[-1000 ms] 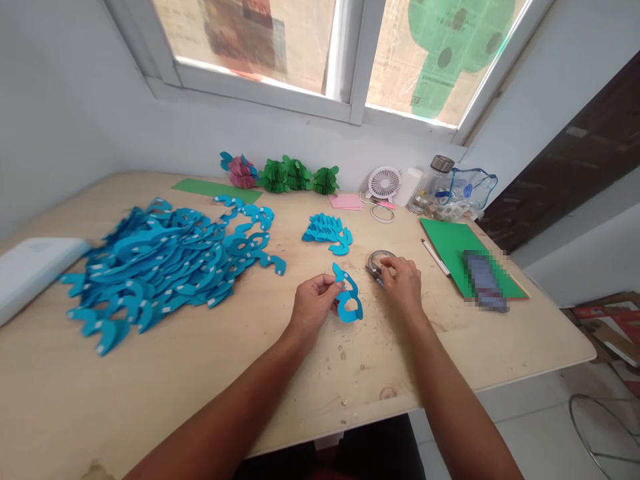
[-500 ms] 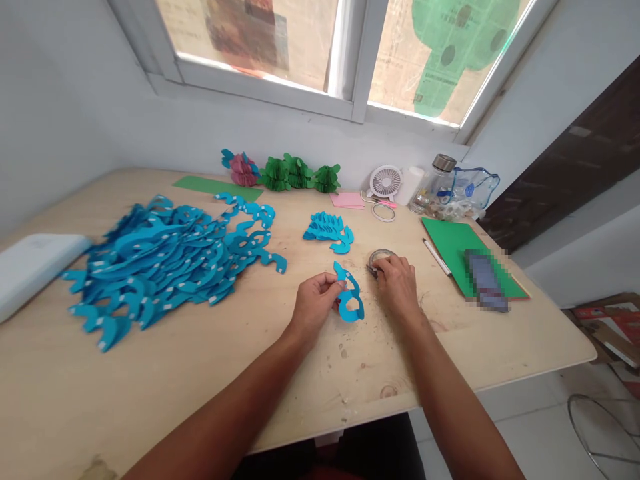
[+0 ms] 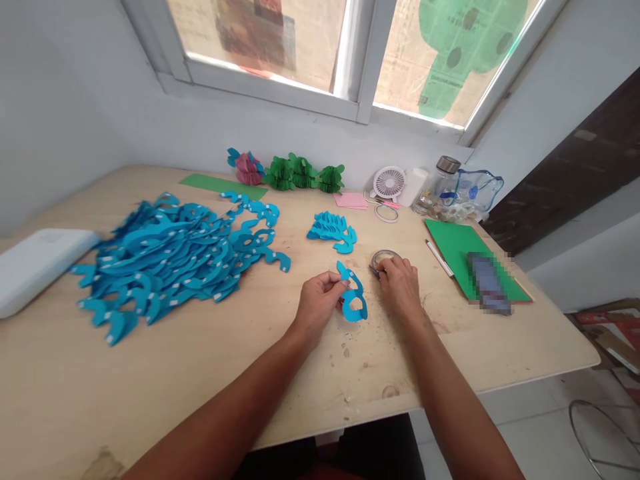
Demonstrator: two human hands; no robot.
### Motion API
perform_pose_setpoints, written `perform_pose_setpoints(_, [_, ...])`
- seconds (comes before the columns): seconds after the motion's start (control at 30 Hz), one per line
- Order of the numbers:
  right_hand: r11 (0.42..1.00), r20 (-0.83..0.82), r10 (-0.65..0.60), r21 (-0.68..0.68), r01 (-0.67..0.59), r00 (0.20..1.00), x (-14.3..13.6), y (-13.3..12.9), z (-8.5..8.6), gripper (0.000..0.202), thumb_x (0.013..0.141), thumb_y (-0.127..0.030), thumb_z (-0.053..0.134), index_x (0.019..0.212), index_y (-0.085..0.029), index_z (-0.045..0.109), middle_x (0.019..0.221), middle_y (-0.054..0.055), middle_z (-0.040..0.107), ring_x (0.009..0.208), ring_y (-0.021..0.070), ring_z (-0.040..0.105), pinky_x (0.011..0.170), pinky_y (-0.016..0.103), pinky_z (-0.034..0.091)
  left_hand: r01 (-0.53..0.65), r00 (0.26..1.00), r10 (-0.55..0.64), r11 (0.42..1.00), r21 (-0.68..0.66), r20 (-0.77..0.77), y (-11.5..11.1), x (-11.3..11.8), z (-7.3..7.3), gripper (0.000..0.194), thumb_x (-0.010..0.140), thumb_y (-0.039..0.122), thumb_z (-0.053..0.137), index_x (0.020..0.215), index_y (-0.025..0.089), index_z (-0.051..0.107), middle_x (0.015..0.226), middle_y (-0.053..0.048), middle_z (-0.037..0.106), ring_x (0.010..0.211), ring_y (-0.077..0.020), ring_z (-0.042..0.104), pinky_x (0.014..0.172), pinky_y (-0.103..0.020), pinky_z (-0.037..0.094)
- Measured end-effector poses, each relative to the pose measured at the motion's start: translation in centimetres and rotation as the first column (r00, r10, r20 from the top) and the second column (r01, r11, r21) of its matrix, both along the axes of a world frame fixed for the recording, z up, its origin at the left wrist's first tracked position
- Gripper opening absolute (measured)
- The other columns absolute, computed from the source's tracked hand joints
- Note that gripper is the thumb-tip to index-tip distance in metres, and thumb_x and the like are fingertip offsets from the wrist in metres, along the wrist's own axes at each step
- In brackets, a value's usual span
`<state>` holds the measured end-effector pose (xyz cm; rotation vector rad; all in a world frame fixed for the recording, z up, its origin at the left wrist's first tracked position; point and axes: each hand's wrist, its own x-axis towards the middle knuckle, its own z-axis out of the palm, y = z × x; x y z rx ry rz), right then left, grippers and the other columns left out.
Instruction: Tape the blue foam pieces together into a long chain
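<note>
Between thumb and fingers, my left hand (image 3: pixel 320 300) pinches a curly blue paper cutout (image 3: pixel 356 305) just over the table. My right hand (image 3: pixel 397 283) is closed at the near edge of a roll of tape (image 3: pixel 384 256), with a small dark piece by its fingertips; the palm hides part of the roll. Beyond the hands lies a small stack of folded blue paper pieces (image 3: pixel 327 228). On the left spreads a large heap of blue paper cutouts (image 3: pixel 170 253) dotted with small white squares.
Green paper bushes (image 3: pixel 300 172), a pink paper flower (image 3: pixel 249 168), a small fan (image 3: pixel 389 183) and a glass bottle (image 3: pixel 443 180) line the back. At right are a pen (image 3: pixel 440 259) and green sheets (image 3: pixel 450 240); at left, a white box-like object (image 3: pixel 40 267).
The whole view has shifted slightly, so things sit a little further right. Both hands keep nearly the same pose, the left on the blue cutout and the right at the tape.
</note>
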<state>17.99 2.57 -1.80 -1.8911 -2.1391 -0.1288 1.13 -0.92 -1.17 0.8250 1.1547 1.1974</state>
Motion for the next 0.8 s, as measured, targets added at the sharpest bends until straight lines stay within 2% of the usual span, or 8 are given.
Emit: perform_pose_setpoints(0.8, [0.999,0.084,0.025,-0.033,-0.023,0.996,-0.09,-0.16,0.53,0.015,0.086,-0.022,0.047,0.090,-0.024,0.062,0.093,0.007,0.060,0.091,0.0223,0.045,0.070,0.032,0.025,0.006,1.000,-0.006,1.000,0.006,0.002,-0.06,-0.01,0.23,0.021,0.060,0.035,0.066,0.064,0.015,0.059,0.063,-0.003,0.064,0.051,-0.0121,0.055,0.046,-0.022,0.042])
